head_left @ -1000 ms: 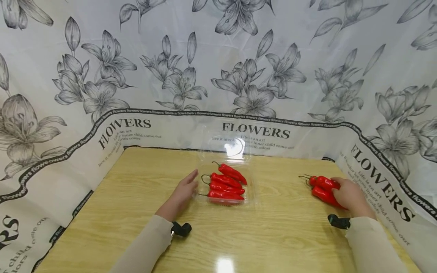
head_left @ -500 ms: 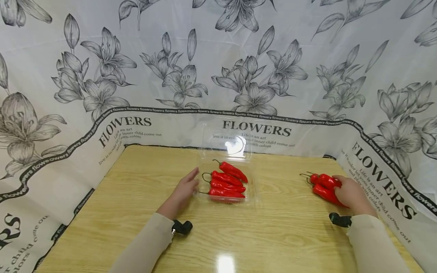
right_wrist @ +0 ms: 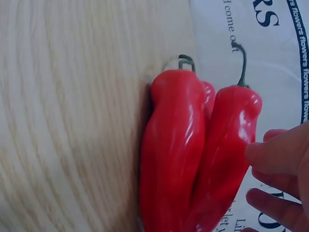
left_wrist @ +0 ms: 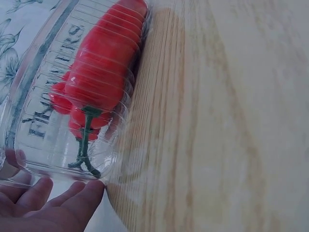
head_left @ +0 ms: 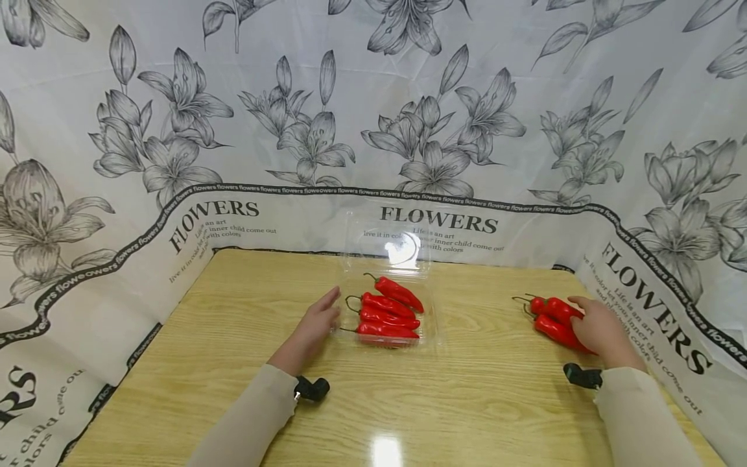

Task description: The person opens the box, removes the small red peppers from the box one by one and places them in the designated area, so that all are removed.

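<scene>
Several red peppers (head_left: 388,321) with green stems lie in a clear plastic clamshell box (head_left: 430,331), its lid (head_left: 367,259) raised at the back. My left hand (head_left: 314,327) is at the box's left side. In the left wrist view, its fairly straight fingertips (left_wrist: 91,191) meet the end wall near the stems. On the right, a small pile of red peppers (head_left: 557,331) rests on the table. My right hand (head_left: 601,331) reaches it from the right. Seen from the right wrist, a fingertip (right_wrist: 256,153) touches the side of one pepper (right_wrist: 229,140), other fingers spread apart.
The wood-grain table (head_left: 467,402) is enclosed at the back and sides by a white flower-print cloth (head_left: 315,220). The pepper pile lies near the table's right edge, close to the cloth. Table surface separates box and pile.
The head view has shifted slightly. Both hands, the box and the peppers keep their places.
</scene>
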A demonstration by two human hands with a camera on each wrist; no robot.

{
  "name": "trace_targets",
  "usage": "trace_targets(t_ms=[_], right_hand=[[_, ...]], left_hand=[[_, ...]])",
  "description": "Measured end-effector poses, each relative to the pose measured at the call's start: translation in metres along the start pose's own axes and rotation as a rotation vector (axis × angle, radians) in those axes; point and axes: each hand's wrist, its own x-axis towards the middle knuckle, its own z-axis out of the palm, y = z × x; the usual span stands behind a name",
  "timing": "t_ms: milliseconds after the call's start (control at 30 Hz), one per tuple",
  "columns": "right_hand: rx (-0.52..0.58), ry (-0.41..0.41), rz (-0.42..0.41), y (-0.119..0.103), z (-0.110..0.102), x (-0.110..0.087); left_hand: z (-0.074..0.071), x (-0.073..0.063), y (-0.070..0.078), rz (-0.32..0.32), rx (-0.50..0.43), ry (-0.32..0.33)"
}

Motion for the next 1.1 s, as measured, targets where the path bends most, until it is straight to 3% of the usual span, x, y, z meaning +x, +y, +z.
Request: trace_targets(t_ms=[567,1100], right_hand=[[-0.007,0.095,-0.152,-0.068,-0.022,0.002],[0.078,-0.028,-0.237,-0.135,-0.026,0.017]], left_hand=[[0.001,-0.001,0.003,-0.006,0.004,0.016],[0.002,-0.001,0.002,-0.016,-0.041,0.009]])
